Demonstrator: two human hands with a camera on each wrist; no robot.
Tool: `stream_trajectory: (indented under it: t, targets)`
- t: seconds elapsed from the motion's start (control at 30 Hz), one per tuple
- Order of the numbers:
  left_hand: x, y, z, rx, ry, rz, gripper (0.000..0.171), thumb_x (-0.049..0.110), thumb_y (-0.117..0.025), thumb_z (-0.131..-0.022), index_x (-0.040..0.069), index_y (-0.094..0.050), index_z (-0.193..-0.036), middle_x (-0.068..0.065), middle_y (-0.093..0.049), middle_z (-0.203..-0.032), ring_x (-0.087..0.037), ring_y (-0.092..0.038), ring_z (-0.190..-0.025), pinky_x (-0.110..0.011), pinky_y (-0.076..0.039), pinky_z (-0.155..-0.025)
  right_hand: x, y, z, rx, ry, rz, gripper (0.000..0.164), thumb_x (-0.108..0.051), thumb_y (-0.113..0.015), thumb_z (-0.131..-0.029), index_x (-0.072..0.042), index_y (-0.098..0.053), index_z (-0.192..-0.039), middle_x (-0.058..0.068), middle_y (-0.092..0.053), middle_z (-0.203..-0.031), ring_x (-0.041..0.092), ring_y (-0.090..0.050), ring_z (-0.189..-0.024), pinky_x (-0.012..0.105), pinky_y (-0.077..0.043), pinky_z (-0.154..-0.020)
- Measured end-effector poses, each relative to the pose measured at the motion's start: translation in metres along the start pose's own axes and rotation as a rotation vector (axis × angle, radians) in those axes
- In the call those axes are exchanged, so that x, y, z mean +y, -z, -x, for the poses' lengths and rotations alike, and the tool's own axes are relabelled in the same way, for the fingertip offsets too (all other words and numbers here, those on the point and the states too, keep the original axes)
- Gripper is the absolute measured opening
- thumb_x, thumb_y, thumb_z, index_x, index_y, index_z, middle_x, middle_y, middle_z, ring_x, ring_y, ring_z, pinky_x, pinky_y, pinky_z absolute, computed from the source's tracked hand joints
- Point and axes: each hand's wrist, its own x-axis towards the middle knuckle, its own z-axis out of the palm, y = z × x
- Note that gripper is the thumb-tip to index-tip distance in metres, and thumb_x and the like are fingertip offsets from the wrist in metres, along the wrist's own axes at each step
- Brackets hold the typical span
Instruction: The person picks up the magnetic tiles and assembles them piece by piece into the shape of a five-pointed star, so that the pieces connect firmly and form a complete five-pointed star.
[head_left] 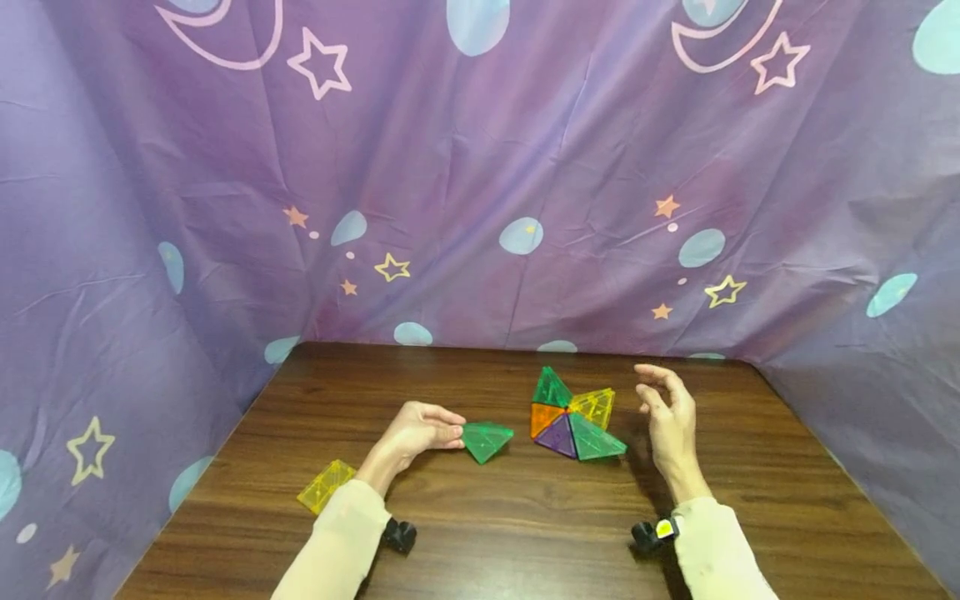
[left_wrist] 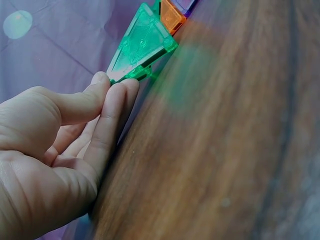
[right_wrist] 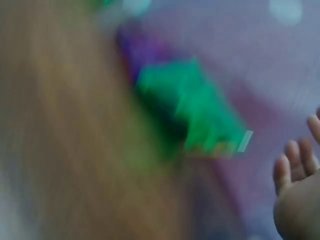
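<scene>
My left hand (head_left: 420, 435) pinches the tip of a see-through green magnetic tile piece (head_left: 487, 440) between thumb and fingers, just above the table. In the left wrist view another green edge shows beneath this piece (left_wrist: 142, 42). To its right lies a fan of joined magnetic tiles: an orange triangle (head_left: 546, 419), a purple triangle (head_left: 557, 438), a green piece (head_left: 551, 388) at the back, a green piece (head_left: 596, 440) at the front right and a yellow piece (head_left: 595, 407). Beside the fan, my right hand (head_left: 670, 427) is raised with loosely bent fingers, holding nothing. The right wrist view is blurred.
A yellow tile piece (head_left: 326, 487) lies on the wooden table (head_left: 510, 533) by the left forearm. Purple patterned cloth (head_left: 480, 167) hangs behind the table and along both sides. Each wrist wears a small black device (head_left: 400, 535).
</scene>
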Motion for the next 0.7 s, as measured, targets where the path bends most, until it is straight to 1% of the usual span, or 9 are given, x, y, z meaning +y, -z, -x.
stream_trajectory:
  t: [0.07, 0.1, 0.13, 0.2, 0.3, 0.4, 0.47, 0.6, 0.7]
  targets:
    - [-0.001, 0.0, 0.0, 0.005, -0.003, -0.001, 0.034, -0.015, -0.071, -0.099, -0.027, -0.064, -0.13, -0.031, -0.079, -0.109, -0.021, -0.083, -0.086, -0.036, -0.067, -0.089, 0.017, 0.012, 0.002, -0.052, -0.101, -0.02, 0.034, 0.007, -0.059, -0.106, 0.013, -0.064, -0.139, -0.003, -0.07, -0.115, 0.011, -0.065, -0.099, 0.019, -0.057, -0.071]
    - [-0.002, 0.0, 0.0, 0.009, -0.002, 0.004, 0.033, -0.016, -0.071, -0.099, -0.026, -0.065, -0.13, -0.03, -0.08, -0.108, -0.021, -0.082, -0.085, -0.036, -0.067, -0.089, 0.023, 0.016, 0.003, -0.092, -0.147, -0.044, 0.036, 0.006, -0.057, -0.108, 0.014, -0.06, -0.144, -0.001, -0.07, -0.119, 0.012, -0.066, -0.103, 0.021, -0.06, -0.073]
    - [-0.002, 0.0, 0.0, 0.011, -0.007, 0.007, 0.033, -0.016, -0.071, -0.099, -0.027, -0.065, -0.13, -0.029, -0.08, -0.107, -0.021, -0.082, -0.085, -0.036, -0.067, -0.089, 0.029, 0.019, 0.004, -0.143, -0.182, -0.054, 0.039, 0.004, -0.057, -0.11, 0.013, -0.056, -0.148, 0.002, -0.069, -0.125, 0.013, -0.067, -0.107, 0.023, -0.062, -0.077]
    - [-0.003, -0.001, -0.002, 0.017, -0.013, 0.018, 0.032, -0.016, -0.071, -0.099, -0.026, -0.065, -0.129, -0.027, -0.081, -0.104, -0.02, -0.082, -0.084, -0.036, -0.067, -0.089, 0.036, 0.022, 0.004, -0.258, -0.215, -0.033, 0.044, -0.001, -0.057, -0.113, 0.012, -0.05, -0.154, 0.009, -0.066, -0.133, 0.014, -0.069, -0.11, 0.027, -0.064, -0.084]
    - [-0.002, -0.006, -0.006, 0.027, -0.009, 0.037, 0.032, -0.016, -0.071, -0.099, -0.025, -0.066, -0.129, -0.022, -0.081, -0.102, -0.02, -0.082, -0.084, -0.035, -0.067, -0.089, 0.042, 0.025, 0.003, -0.388, -0.206, 0.023, 0.05, -0.007, -0.058, -0.116, 0.012, -0.044, -0.16, 0.018, -0.064, -0.132, 0.014, -0.073, -0.104, 0.029, -0.065, -0.087]
    - [-0.002, -0.01, -0.011, 0.044, -0.001, 0.056, 0.031, -0.014, -0.072, -0.099, -0.024, -0.067, -0.129, -0.019, -0.081, -0.106, -0.02, -0.082, -0.085, -0.033, -0.067, -0.09, 0.043, 0.026, 0.002, -0.436, -0.177, 0.136, 0.051, -0.008, -0.06, -0.115, 0.012, -0.045, -0.16, 0.02, -0.071, -0.121, 0.013, -0.074, -0.088, 0.027, -0.065, -0.082]
    - [-0.002, -0.011, -0.014, 0.057, -0.007, 0.062, 0.031, -0.013, -0.072, -0.1, -0.023, -0.068, -0.129, -0.02, -0.08, -0.111, -0.02, -0.082, -0.086, -0.032, -0.066, -0.09, 0.042, 0.025, 0.003, -0.457, -0.162, 0.177, 0.05, -0.007, -0.061, -0.114, 0.012, -0.047, -0.159, 0.021, -0.074, -0.112, 0.013, -0.073, -0.083, 0.027, -0.064, -0.078]
    - [-0.003, -0.013, -0.019, 0.071, -0.038, 0.061, 0.031, -0.014, -0.072, -0.1, -0.023, -0.067, -0.129, -0.026, -0.079, -0.115, -0.021, -0.082, -0.086, -0.033, -0.067, -0.09, 0.041, 0.021, 0.005, -0.525, -0.153, 0.151, 0.047, -0.004, -0.063, -0.113, 0.015, -0.051, -0.154, 0.024, -0.077, -0.105, 0.015, -0.075, -0.077, 0.029, -0.065, -0.075]
    - [-0.005, -0.015, -0.021, 0.082, -0.041, 0.043, 0.029, -0.013, -0.073, -0.1, -0.021, -0.07, -0.127, -0.024, -0.08, -0.113, -0.021, -0.082, -0.086, -0.033, -0.067, -0.089, 0.043, 0.017, 0.006, -0.601, -0.166, 0.105, 0.044, -0.001, -0.061, -0.113, 0.02, -0.051, -0.15, 0.024, -0.076, -0.1, 0.017, -0.076, -0.076, 0.031, -0.066, -0.075]
